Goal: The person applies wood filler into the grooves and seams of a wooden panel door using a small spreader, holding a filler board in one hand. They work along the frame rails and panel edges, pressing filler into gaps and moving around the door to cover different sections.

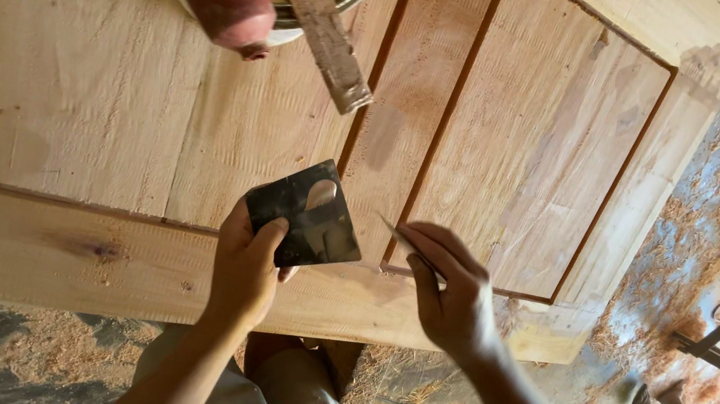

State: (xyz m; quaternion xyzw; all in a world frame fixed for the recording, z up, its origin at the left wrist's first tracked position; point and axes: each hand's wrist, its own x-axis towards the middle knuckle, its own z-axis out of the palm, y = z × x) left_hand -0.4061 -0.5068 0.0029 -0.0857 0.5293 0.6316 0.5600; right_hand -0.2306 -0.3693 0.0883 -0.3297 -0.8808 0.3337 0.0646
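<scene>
Head view: left hand grip pinching dark putty-smeared plate, right hand pinching thin blade, over wooden door.

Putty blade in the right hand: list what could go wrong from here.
1. The thin blade in the right hand may gouge the groove edge of the wooden door panel.
2. The filler dab on the dark plate, tilted in the left hand, might slide off.
</scene>
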